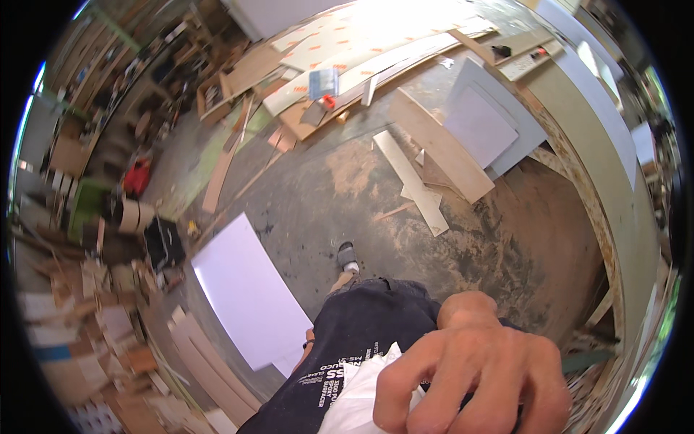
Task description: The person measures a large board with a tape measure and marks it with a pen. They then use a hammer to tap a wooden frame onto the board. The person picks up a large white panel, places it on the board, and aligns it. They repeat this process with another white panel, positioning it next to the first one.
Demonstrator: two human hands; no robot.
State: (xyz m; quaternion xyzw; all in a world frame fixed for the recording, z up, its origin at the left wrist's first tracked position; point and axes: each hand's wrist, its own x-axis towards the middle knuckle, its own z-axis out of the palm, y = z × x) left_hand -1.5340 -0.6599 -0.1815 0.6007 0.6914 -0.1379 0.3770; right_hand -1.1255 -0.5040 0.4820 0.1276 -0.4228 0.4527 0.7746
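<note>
My right hand (477, 369) is large and close at the lower right, its back and knuckles showing and its fingers curled downward. A crumpled white cloth (354, 398) runs in under its fingers, against the front of my dark printed shirt (354, 318); the fingertips are hidden. Only a sliver of my left arm (309, 338) shows beside my waist, with a dark band round it. The fingers of my left hand are out of sight. Right beside that arm is a large white panel (242, 289), standing out to my left; whether the hand touches it is hidden.
Boards and white sheets (376, 50) lie stacked ahead, with a red-handled tool (327, 102) on them. A loose plank (412, 181) and a grey panel (506, 108) lie ahead right. A long workbench (585, 130) borders the right. Wood offcuts (108, 347) crowd the left. Sawdust covers the floor.
</note>
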